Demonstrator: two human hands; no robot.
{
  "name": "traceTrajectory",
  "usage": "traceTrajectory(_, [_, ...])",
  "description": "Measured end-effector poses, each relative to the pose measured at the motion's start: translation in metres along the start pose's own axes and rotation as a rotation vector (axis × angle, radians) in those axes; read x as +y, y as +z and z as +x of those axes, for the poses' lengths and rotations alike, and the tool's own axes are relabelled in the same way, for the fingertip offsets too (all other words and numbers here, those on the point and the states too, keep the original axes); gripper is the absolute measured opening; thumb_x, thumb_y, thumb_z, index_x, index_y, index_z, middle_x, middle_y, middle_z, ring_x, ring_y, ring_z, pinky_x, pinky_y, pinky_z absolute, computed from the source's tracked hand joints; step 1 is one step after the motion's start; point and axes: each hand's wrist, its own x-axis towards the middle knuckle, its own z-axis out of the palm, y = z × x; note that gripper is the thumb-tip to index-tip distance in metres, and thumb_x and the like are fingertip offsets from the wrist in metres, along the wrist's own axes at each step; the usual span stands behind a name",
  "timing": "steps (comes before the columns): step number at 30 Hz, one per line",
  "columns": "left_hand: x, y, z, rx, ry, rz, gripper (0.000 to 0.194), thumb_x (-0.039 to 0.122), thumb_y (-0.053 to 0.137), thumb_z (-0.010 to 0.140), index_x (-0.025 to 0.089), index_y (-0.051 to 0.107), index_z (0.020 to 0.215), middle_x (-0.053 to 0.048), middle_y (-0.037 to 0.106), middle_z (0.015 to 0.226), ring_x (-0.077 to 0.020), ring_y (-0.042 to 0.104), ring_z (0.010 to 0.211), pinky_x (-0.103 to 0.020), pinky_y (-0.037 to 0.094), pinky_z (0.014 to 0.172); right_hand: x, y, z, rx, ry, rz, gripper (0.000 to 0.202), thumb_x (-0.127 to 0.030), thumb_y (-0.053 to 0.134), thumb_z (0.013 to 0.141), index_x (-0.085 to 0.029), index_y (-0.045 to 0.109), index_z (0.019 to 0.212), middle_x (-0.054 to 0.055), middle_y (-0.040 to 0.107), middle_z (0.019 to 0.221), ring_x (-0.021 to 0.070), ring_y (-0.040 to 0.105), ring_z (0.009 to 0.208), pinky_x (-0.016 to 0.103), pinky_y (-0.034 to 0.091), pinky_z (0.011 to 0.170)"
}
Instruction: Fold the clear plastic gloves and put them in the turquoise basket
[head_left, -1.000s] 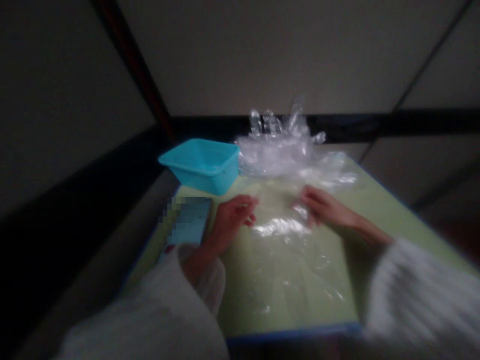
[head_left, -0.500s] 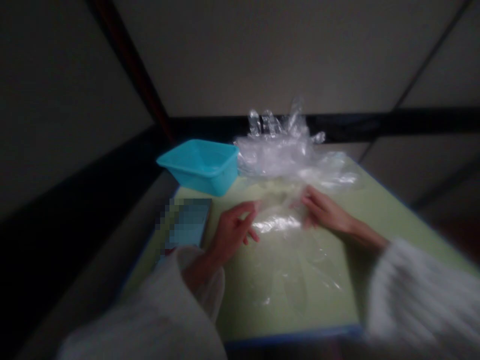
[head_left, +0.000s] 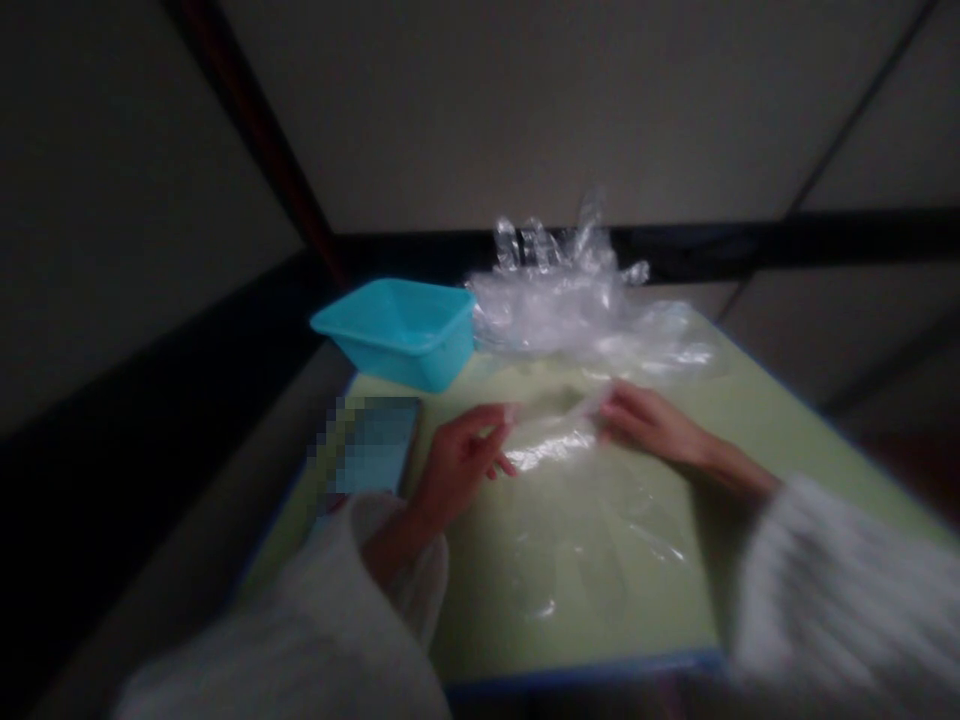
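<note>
A clear plastic glove [head_left: 555,450] is stretched between my hands over the pale green table, its finger shapes pointing toward the near edge. My left hand [head_left: 465,455] pinches its left edge between thumb and index finger, the other fingers slightly curled. On the right side, my right hand [head_left: 645,420] grips the opposite edge with fingers pressed together. Behind them lies a heap of clear plastic gloves [head_left: 555,305], some with their fingers sticking up.
A turquoise basin [head_left: 442,355] stands at the back left of the table [head_left: 487,620], beside the glove heap. A flat, partly pixelated device [head_left: 375,445] lies left of my left hand. Walls rise behind the table.
My right hand has shifted slightly downward, its fingers now closer together on the plastic. The hanging glove fingers have moved a little. My left hand has barely moved.
</note>
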Motion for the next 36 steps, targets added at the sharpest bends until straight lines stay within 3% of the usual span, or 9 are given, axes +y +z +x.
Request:
traceTrajectory(7, [0.000, 0.001, 0.002, 0.029, 0.048, -0.019, 0.023, 0.035, 0.061, 0.079, 0.012, 0.064, 0.084, -0.012, 0.064, 0.108, -0.0127, 0.067, 0.055, -0.017, 0.045, 0.041, -0.003, 0.000, -0.001, 0.007, -0.003, 0.009, 0.032, -0.045, 0.048, 0.089, -0.016, 0.054, 0.078, 0.000, 0.055, 0.062, 0.0111, 0.053, 0.052, 0.021, 0.035, 0.043])
traceTrajectory(13, [-0.003, -0.003, -0.002, 0.048, 0.132, -0.037, 0.019, 0.031, 0.063, 0.079, 0.013, 0.065, 0.084, -0.010, 0.066, 0.101, -0.0111, 0.065, 0.049, -0.017, 0.044, 0.038, -0.012, -0.007, -0.006, -0.049, -0.037, -0.056, 0.032, -0.042, 0.051, 0.088, -0.013, 0.060, 0.076, 0.003, 0.060, 0.066, 0.0111, 0.052, 0.053, 0.021, 0.037, 0.045])
traceTrajectory(17, [-0.001, -0.004, -0.008, -0.043, 0.218, 0.009, 0.016, 0.027, 0.060, 0.082, 0.014, 0.068, 0.086, -0.008, 0.067, 0.093, -0.0071, 0.060, 0.042, -0.016, 0.042, 0.035, -0.015, -0.015, -0.008, -0.070, -0.106, -0.164, 0.030, -0.039, 0.054, 0.087, -0.014, 0.063, 0.072, 0.003, 0.061, 0.066, 0.0119, 0.053, 0.055, 0.022, 0.039, 0.047])
traceTrajectory(21, [0.005, -0.003, -0.015, -0.130, 0.377, 0.096, 0.013, 0.019, 0.058, 0.083, 0.015, 0.070, 0.084, -0.008, 0.068, 0.090, -0.0039, 0.054, 0.042, -0.015, 0.045, 0.038, -0.016, -0.024, -0.012, -0.102, -0.183, -0.180, 0.022, -0.035, 0.056, 0.086, -0.016, 0.067, 0.083, 0.007, 0.066, 0.093, 0.0155, 0.061, 0.075, 0.025, 0.046, 0.059])
traceTrajectory(24, [0.008, -0.001, -0.018, -0.183, 0.502, 0.175, 0.014, 0.013, 0.056, 0.083, 0.015, 0.070, 0.084, -0.009, 0.070, 0.087, -0.0062, 0.057, 0.049, -0.014, 0.045, 0.040, -0.017, -0.029, -0.016, -0.158, -0.260, -0.164, 0.020, -0.033, 0.054, 0.087, -0.018, 0.067, 0.086, 0.008, 0.066, 0.101, 0.0170, 0.062, 0.084, 0.026, 0.047, 0.064])
traceTrajectory(26, [0.008, 0.000, -0.020, -0.199, 0.535, 0.195, 0.015, 0.012, 0.056, 0.083, 0.015, 0.070, 0.085, -0.009, 0.070, 0.085, -0.0079, 0.059, 0.053, -0.014, 0.045, 0.041, -0.018, -0.030, -0.018, -0.152, -0.265, -0.177, 0.018, -0.033, 0.055, 0.086, -0.018, 0.066, 0.085, 0.008, 0.064, 0.098, 0.0159, 0.061, 0.081, 0.025, 0.047, 0.062])
traceTrajectory(31, [0.004, 0.002, -0.021, -0.193, 0.418, 0.083, 0.015, 0.016, 0.055, 0.085, 0.015, 0.070, 0.086, -0.010, 0.069, 0.093, -0.0063, 0.059, 0.048, -0.017, 0.050, 0.042, -0.019, -0.026, -0.021, -0.023, -0.098, -0.176, 0.031, -0.039, 0.062, 0.081, -0.017, 0.050, 0.063, -0.002, 0.051, 0.060, 0.0087, 0.047, 0.050, 0.019, 0.036, 0.043])
traceTrajectory(33, [0.003, 0.003, -0.020, -0.185, 0.356, 0.028, 0.016, 0.020, 0.055, 0.085, 0.015, 0.070, 0.087, -0.010, 0.069, 0.095, -0.0080, 0.061, 0.050, -0.018, 0.051, 0.043, -0.017, -0.026, -0.022, -0.094, -0.064, -0.145, 0.038, -0.043, 0.057, 0.084, -0.017, 0.049, 0.058, -0.003, 0.049, 0.052, 0.0083, 0.046, 0.046, 0.019, 0.034, 0.042])
traceTrajectory(36, [0.003, 0.004, -0.019, -0.164, 0.254, -0.041, 0.016, 0.024, 0.057, 0.085, 0.016, 0.070, 0.088, -0.010, 0.068, 0.097, -0.0089, 0.063, 0.050, -0.017, 0.049, 0.039, -0.015, -0.026, -0.023, -0.272, -0.123, -0.071, 0.045, -0.048, 0.047, 0.089, -0.015, 0.061, 0.063, 0.001, 0.059, 0.055, 0.0099, 0.054, 0.050, 0.020, 0.039, 0.047])
